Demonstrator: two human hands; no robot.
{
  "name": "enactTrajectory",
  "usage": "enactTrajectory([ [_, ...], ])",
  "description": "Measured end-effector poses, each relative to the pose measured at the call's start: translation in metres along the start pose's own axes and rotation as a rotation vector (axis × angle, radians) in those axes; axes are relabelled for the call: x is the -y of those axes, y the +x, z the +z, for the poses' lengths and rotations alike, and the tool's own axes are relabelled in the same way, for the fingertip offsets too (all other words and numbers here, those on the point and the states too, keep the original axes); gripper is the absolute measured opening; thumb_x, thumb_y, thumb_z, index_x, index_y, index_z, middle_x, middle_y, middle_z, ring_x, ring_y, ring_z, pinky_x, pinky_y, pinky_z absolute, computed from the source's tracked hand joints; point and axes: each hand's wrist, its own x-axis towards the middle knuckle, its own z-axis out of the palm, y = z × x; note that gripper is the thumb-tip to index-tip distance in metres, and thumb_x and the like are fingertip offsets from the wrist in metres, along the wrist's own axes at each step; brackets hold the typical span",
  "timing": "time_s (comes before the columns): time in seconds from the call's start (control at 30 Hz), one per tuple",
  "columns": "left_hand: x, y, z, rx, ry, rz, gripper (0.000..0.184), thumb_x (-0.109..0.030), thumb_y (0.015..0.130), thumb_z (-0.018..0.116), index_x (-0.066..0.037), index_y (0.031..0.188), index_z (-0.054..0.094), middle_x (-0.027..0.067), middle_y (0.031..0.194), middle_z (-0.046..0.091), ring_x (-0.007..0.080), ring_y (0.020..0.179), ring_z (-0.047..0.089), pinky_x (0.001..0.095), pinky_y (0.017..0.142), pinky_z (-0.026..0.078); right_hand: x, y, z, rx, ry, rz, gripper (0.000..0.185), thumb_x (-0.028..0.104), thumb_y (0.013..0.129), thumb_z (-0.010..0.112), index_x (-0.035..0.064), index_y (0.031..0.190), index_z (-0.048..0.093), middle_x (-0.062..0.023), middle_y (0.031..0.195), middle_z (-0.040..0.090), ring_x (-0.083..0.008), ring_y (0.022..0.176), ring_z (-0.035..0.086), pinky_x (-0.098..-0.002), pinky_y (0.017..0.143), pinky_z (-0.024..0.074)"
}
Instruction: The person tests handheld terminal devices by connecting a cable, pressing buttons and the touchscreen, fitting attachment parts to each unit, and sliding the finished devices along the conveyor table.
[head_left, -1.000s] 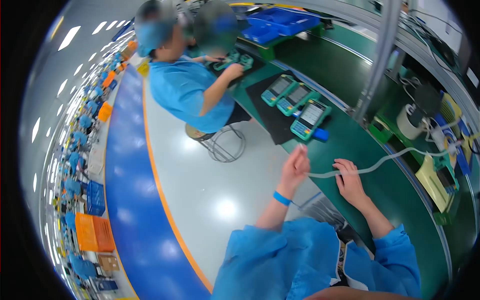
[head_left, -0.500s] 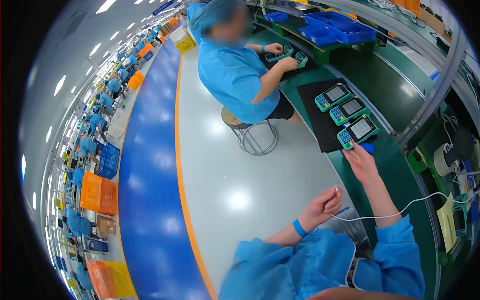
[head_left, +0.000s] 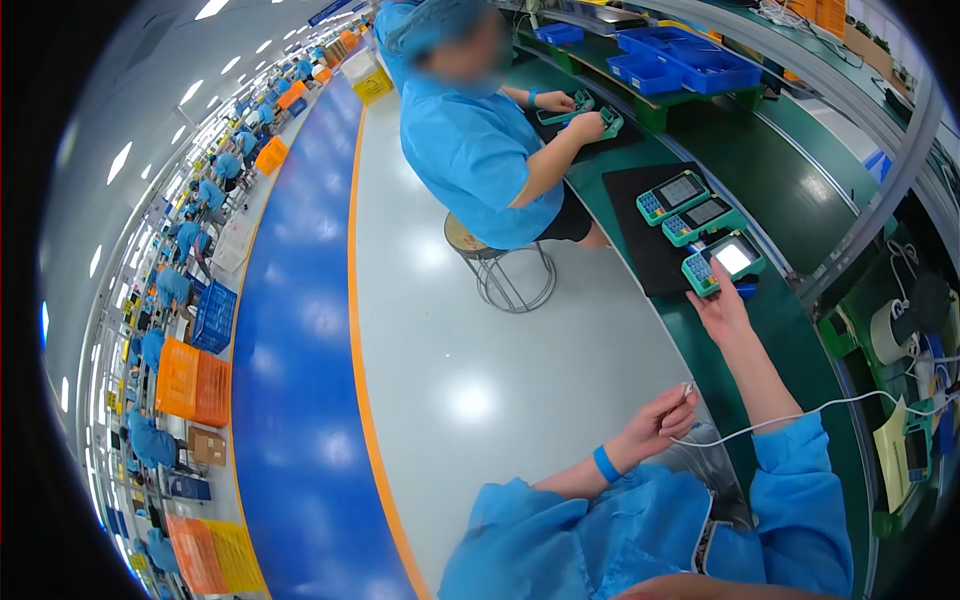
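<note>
My left hand (head_left: 668,415), with a blue band at its wrist, is closed in a pinch on the plug end of a white cable (head_left: 780,425). My right hand (head_left: 722,305) grips the near edge of the closest card payment terminal (head_left: 703,272), one digit reaching over its brightly lit screen. This terminal has a green-teal casing and a blue keypad. Just beyond it, a second payment terminal (head_left: 700,218) and a third payment terminal (head_left: 672,194) lie side by side on a black mat (head_left: 632,215).
A co-worker (head_left: 475,150) sits on a round stool (head_left: 465,237), handling green casings on the same green bench. Blue bins (head_left: 690,60) stand on a raised shelf at the back. A metal post (head_left: 880,190) rises at the right, near cables and another terminal (head_left: 917,450).
My right hand has gone from touching the nearest terminal's edge to gripping it, and that terminal has shifted from its neighbour. Its screen is now bright white. My left hand still holds the cable.
</note>
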Motion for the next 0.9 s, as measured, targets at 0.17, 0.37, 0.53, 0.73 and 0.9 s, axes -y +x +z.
enactTrajectory([
  [0.17, -0.005, -0.002, 0.01, 0.004, 0.008, 0.013, 0.031, -0.033, 0.12, 0.044, -0.006, 0.114, 0.059, -0.0062, 0.063, 0.038, 0.0058, 0.056, 0.035, 0.0252, 0.053, 0.029, -0.009, 0.032, 0.007, -0.066, -0.043, 0.013, 0.054, 0.019, 0.096, 0.085, 0.0135, 0.143, 0.06, -0.0034, 0.14, 0.066, -0.0206, 0.137, 0.056, -0.056, 0.122, 0.037],
  [0.37, -0.01, -0.009, 0.027, -0.007, 0.067, 0.041, 0.031, -0.033, 0.119, 0.047, -0.006, 0.114, 0.061, -0.0073, 0.063, 0.038, 0.0066, 0.057, 0.036, 0.0251, 0.055, 0.03, -0.012, 0.046, -0.017, -0.119, -0.036, -0.085, 0.051, 0.009, 0.096, 0.082, 0.0115, 0.142, 0.06, -0.0034, 0.14, 0.067, -0.0254, 0.133, 0.062, -0.0568, 0.116, 0.043],
  [0.53, -0.034, -0.02, 0.04, -0.035, 0.188, 0.187, 0.029, -0.033, 0.118, 0.051, -0.006, 0.114, 0.062, -0.0076, 0.063, 0.036, 0.0066, 0.056, 0.034, 0.0257, 0.055, 0.028, -0.003, 0.001, -0.075, -0.115, -0.01, -0.15, 0.047, 0.008, 0.097, 0.081, 0.0109, 0.14, 0.061, -0.0043, 0.134, 0.071, -0.0265, 0.128, 0.066, -0.0555, 0.115, 0.045],
  [0.73, -0.074, -0.024, 0.051, -0.183, 0.325, 0.452, 0.026, -0.03, 0.117, 0.052, -0.008, 0.114, 0.064, -0.0078, 0.064, 0.035, 0.0062, 0.057, 0.034, 0.0272, 0.055, 0.028, 0.0, -0.138, -0.161, -0.111, -0.175, -0.184, 0.035, 0.02, 0.098, 0.083, 0.0191, 0.13, 0.069, 0.0038, 0.123, 0.075, -0.0128, 0.113, 0.068, -0.0379, 0.095, 0.0442],
  [0.9, -0.086, 0.001, 0.069, -0.39, 0.602, 0.665, 0.022, -0.025, 0.116, 0.058, -0.005, 0.111, 0.064, -0.0055, 0.065, 0.043, 0.0041, 0.058, 0.034, 0.0249, 0.057, 0.03, 0.015, -0.274, -0.211, -0.282, -0.234, -0.175, 0.036, 0.023, 0.097, 0.085, 0.0133, 0.129, 0.071, 0.0008, 0.122, 0.077, -0.0132, 0.111, 0.072, -0.0346, 0.089, 0.0519],
])
